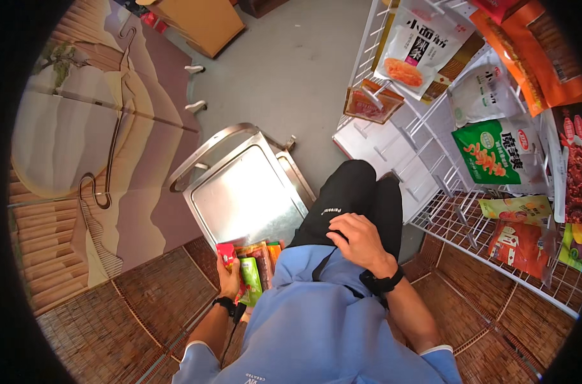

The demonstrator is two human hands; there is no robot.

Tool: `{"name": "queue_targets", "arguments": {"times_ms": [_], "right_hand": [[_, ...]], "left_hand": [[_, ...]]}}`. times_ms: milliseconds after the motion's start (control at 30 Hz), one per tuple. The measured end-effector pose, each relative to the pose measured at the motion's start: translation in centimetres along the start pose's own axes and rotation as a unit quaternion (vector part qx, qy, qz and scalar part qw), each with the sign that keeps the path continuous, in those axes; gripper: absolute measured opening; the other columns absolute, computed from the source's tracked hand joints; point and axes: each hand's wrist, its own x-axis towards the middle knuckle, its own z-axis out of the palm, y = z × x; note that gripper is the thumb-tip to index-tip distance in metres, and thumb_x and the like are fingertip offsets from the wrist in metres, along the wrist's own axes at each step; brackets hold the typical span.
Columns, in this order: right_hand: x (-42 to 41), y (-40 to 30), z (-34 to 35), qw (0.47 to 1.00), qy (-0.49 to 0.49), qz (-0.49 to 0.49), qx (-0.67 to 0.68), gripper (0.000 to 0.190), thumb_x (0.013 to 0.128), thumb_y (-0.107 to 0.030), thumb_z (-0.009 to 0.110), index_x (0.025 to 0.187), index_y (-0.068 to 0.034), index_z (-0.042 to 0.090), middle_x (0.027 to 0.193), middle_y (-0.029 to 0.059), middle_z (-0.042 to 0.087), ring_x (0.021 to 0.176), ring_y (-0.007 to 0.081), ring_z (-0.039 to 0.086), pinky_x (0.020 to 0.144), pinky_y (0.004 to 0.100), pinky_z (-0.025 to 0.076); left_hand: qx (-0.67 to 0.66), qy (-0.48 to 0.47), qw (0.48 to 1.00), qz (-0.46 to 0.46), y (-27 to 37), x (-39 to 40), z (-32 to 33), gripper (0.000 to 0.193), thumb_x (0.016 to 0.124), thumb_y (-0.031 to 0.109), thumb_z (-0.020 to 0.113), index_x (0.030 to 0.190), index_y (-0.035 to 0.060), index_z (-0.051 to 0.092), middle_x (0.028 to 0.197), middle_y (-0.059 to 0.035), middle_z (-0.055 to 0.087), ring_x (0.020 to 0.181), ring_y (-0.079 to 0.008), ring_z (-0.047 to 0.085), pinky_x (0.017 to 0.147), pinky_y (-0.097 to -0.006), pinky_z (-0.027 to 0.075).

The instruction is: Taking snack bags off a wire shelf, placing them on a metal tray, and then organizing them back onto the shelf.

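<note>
My left hand [229, 281] is at the near edge of a stainless steel cart, its fingers around a red snack packet [226, 250]. Right beside that packet stand a green snack pouch [251, 276], a dark red packet [261, 257] and an orange packet [273, 252], partly overlapping. The cart's metal tray top [245, 187] reflects bright light. Over my thigh, in black trousers [351, 192], my right hand [360, 240] hovers or rests with loosely bent fingers and nothing in it; whether it touches the cloth I cannot tell.
On the right a white wire display rack [444, 216] holds hanging snack bags, among them a green-and-white pouch [497, 151] and a white pouch [418, 53]. A printed folding screen [142, 158] stands left. Woven panels [128, 321] lie behind me. A cardboard box [200, 24] sits ahead.
</note>
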Motion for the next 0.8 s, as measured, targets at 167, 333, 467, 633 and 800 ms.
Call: {"name": "queue_targets", "arguments": {"times_ms": [167,333,467,633,800], "right_hand": [[3.3,4.9,-4.1,0.991,0.107,0.027,-0.070,0.019,0.082,-0.013,0.078,0.096,-0.005,0.069,0.114,0.0133,0.067,0.105,0.0348,0.063,0.089,0.0430,0.051],[9.7,9.7,-9.3,0.949,0.146,0.053,-0.273,0.028,0.082,-0.014,0.078,0.106,-0.002,0.070,0.138,0.0209,0.054,0.124,0.0409,0.053,0.103,0.0491,0.044],[13.0,14.2,-12.7,0.910,0.108,0.092,-0.389,0.039,0.079,-0.018,0.080,0.113,-0.002,0.070,0.143,0.0221,0.051,0.129,0.0402,0.049,0.107,0.0505,0.041],[15.4,18.0,-13.9,0.892,-0.057,0.194,-0.405,0.061,0.079,-0.036,0.081,0.130,-0.006,0.067,0.146,0.0271,0.046,0.136,0.0436,0.044,0.116,0.0509,0.033],[17.5,17.1,-13.7,0.897,-0.107,0.243,-0.353,0.065,0.081,-0.037,0.079,0.135,-0.004,0.063,0.154,0.0234,0.044,0.138,0.0405,0.046,0.116,0.0476,0.038]], "left_hand": [[0.017,0.009,0.999,0.029,1.1,0.4,1.0,0.089,0.097,0.041,0.069,0.159,-0.0042,0.022,0.159,-0.0227,0.033,0.146,-0.0311,0.036,0.121,-0.0405,0.029],[0.044,0.047,0.995,0.070,-0.1,0.5,0.0,0.090,0.094,0.037,0.071,0.157,-0.0080,0.025,0.155,-0.0249,0.039,0.144,-0.0339,0.039,0.120,-0.0417,0.031],[0.029,0.047,0.993,0.103,1.3,0.2,0.8,0.082,0.091,0.029,0.072,0.151,-0.0098,0.034,0.143,-0.0246,0.052,0.133,-0.0326,0.053,0.113,-0.0407,0.040],[-0.013,0.080,0.991,0.103,-0.4,0.1,1.3,0.085,0.088,0.033,0.076,0.150,-0.0102,0.036,0.140,-0.0247,0.055,0.130,-0.0340,0.055,0.112,-0.0419,0.041],[-0.013,0.078,0.995,0.061,-1.2,-0.3,1.1,0.093,0.088,0.041,0.075,0.154,-0.0081,0.031,0.149,-0.0288,0.045,0.139,-0.0380,0.046,0.117,-0.0450,0.036]]}}
